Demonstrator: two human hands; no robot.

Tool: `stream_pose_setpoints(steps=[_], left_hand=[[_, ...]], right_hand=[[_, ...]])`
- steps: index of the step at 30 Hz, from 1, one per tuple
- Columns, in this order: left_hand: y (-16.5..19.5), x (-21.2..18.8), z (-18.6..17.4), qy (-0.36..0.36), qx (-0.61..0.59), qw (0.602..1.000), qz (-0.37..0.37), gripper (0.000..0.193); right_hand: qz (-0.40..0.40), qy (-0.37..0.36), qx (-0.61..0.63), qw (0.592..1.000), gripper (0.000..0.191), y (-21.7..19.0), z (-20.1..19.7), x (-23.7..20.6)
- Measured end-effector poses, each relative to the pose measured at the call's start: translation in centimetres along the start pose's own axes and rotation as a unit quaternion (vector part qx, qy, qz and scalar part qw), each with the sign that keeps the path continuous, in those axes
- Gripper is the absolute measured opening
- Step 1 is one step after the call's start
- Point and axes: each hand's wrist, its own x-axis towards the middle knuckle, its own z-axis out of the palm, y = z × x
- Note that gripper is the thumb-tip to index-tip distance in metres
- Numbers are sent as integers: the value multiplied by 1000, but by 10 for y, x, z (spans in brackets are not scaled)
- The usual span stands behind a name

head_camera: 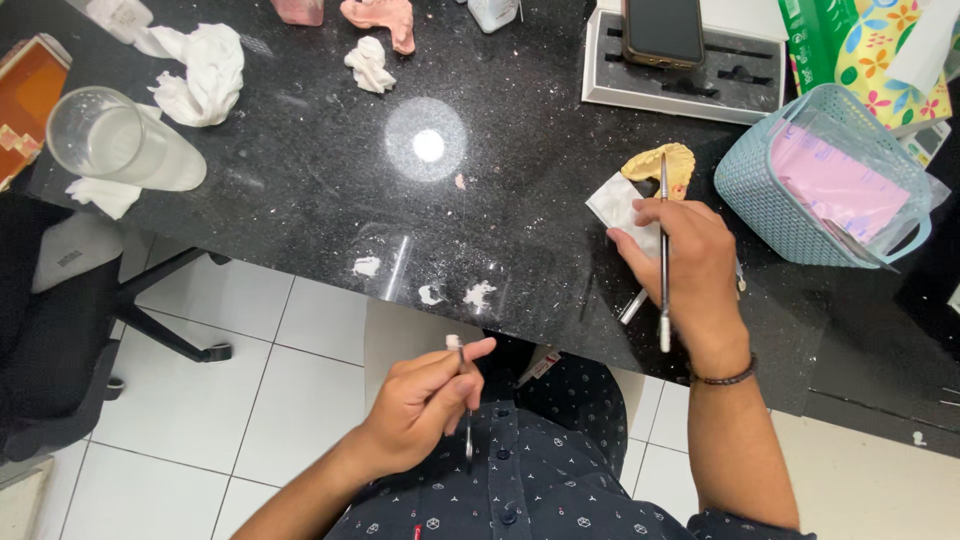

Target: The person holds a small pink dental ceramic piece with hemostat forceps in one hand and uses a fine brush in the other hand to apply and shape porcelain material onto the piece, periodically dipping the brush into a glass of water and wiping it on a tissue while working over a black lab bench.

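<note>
Black counter fills the upper frame; blue basket sits at right, and the clear cup lies on its side at upper left. Your right hand, centre right, is clamped on a long metal tool with its tip touching the yellow dental cast just above. Your left hand, lower centre, pinches a small instrument off the counter, over your lap. Risk: the cast is unsupported, so tip pressure may skid or chip it. The pinched instrument could drop to the floor.

Basket right of dental cast — phone behind, glass far left
</note>
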Motion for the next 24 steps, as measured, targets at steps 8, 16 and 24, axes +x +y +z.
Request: stream_pose_setpoints(steps=[8, 16, 24], left_hand=[[-2, 17, 33, -71, 72, 981, 164, 35], [0, 15, 33, -58, 68, 983, 162, 35], [2, -2, 14, -11, 94, 982, 161, 35]], right_hand=[[-36, 42, 57, 997, 8, -6, 1, -22], [79, -28, 375, 923, 15, -45, -13, 34], [-151, -120, 570, 798, 14, -138, 93, 160]])
